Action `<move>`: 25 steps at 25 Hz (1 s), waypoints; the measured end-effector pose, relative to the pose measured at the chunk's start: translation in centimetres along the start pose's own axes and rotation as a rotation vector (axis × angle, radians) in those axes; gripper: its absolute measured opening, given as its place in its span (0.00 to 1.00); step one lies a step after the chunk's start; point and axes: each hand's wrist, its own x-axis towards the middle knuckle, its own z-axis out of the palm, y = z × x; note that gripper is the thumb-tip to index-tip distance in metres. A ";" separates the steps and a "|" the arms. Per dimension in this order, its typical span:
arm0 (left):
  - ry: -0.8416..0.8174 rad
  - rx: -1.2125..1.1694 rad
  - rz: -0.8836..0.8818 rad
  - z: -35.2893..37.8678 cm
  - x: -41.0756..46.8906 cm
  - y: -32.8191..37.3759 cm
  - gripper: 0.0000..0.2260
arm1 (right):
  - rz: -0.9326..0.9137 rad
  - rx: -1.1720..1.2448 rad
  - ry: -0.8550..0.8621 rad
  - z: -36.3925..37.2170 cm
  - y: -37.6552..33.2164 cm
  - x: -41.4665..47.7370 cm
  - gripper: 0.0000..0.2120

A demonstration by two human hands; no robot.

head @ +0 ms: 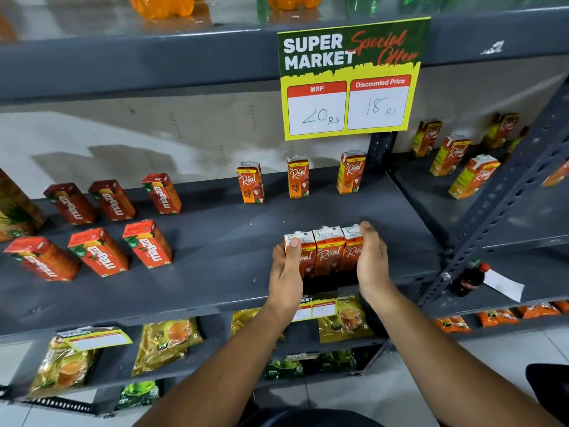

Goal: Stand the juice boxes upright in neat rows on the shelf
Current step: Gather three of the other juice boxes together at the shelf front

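Note:
Three orange "Real" juice boxes (327, 250) stand upright side by side near the front edge of the grey shelf (215, 241). My left hand (286, 272) presses the left end of this trio and my right hand (372, 260) presses the right end. Three more Real boxes (298, 177) stand spaced apart in a row at the back of the same shelf. To the left, red Maaza boxes (149, 243) stand in two rows of three, tilted in the wide-angle view.
A yellow price sign (349, 84) hangs from the shelf above. More Real boxes (450, 155) stand on the neighbouring shelf at right, behind a slanted metal upright (498, 192). A dark bottle (468, 278) stands by that upright. Tea packets (167, 343) fill the lower shelf.

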 end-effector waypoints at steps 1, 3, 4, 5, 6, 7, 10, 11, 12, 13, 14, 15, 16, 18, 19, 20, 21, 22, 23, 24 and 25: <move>-0.005 -0.003 0.006 0.0 -0.1 0.1 0.29 | -0.005 -0.013 0.001 0.1 0.0 -0.1 0.25; -0.007 -0.020 0.008 0.0 -0.1 0.2 0.28 | -0.025 -0.023 -0.002 0.1 -0.2 -0.2 0.23; -0.005 -0.030 0.011 0.0 -0.1 0.2 0.28 | -0.029 -0.020 -0.008 0.2 -0.3 -0.1 0.20; -0.004 -0.033 0.011 -0.1 0.0 0.2 0.25 | -0.037 -0.013 -0.009 0.2 -0.5 -0.2 0.18; -0.005 -0.028 0.014 -0.1 0.1 0.0 0.22 | -0.043 -0.007 0.002 0.3 -0.5 -0.2 0.15; -0.010 -0.022 0.020 -0.2 0.2 -0.1 0.18 | -0.055 -0.002 0.012 0.3 -0.5 -0.4 0.13; -0.042 -0.026 0.037 -0.4 0.5 -0.5 0.16 | -0.061 -0.028 0.003 0.3 -0.2 -0.3 0.16; -0.051 -0.021 0.053 -0.5 0.7 -0.7 0.18 | -0.059 -0.030 0.000 0.2 -0.2 -0.3 0.19; -0.058 -0.010 0.059 -0.5 0.7 -0.8 0.20 | -0.059 -0.032 -0.006 0.1 -0.1 -0.2 0.24; -0.059 -0.005 0.064 -0.6 0.8 -0.9 0.19 | -0.057 -0.034 -0.013 0.1 -0.1 0.0 0.28; -0.060 0.000 0.068 -0.6 0.9 -1.0 0.17 | -0.056 -0.034 -0.019 0.0 0.0 0.0 0.30; -0.059 -0.005 0.074 -0.6 0.9 -1.0 0.15 | -0.060 -0.031 -0.027 -0.1 0.1 0.1 0.30; -0.064 -0.010 0.083 -0.6 0.8 -0.9 0.15 | -0.065 -0.031 -0.035 -0.2 0.3 0.2 0.28; -0.076 -0.001 0.104 -0.6 0.9 -1.1 0.15 | -0.074 -0.042 -0.059 -0.3 0.2 0.1 0.27; -0.085 0.003 0.115 -0.7 0.8 -1.2 0.16 | -0.074 -0.050 -0.076 -0.4 0.1 0.0 0.29; -0.100 0.001 0.131 -0.9 0.8 -1.2 0.19 | -0.076 -0.055 -0.099 -0.5 0.0 -0.2 0.33; -0.112 -0.012 0.149 -1.1 0.9 -1.4 0.23 | -0.086 -0.035 -0.122 -0.7 -0.2 -0.5 0.37; -0.116 -0.023 0.164 -1.4 1.0 -1.7 0.29 | -0.116 0.013 -0.130 -1.0 -0.4 -0.8 0.41; -0.105 -0.032 0.187 -2.1 1.2 -2.2 0.33 | -0.169 0.059 -0.096 -1.4 -0.6 -1.1 0.44; -0.071 -0.039 0.226 -3.1 1.2 -2.7 0.35 | -0.229 0.071 -0.030 -2.0 -0.4 -1.5 0.46; -0.021 -0.036 0.269 -4.3 0.9 -3.1 0.36 | -0.284 0.045 0.058 -2.7 -0.1 -2.1 0.46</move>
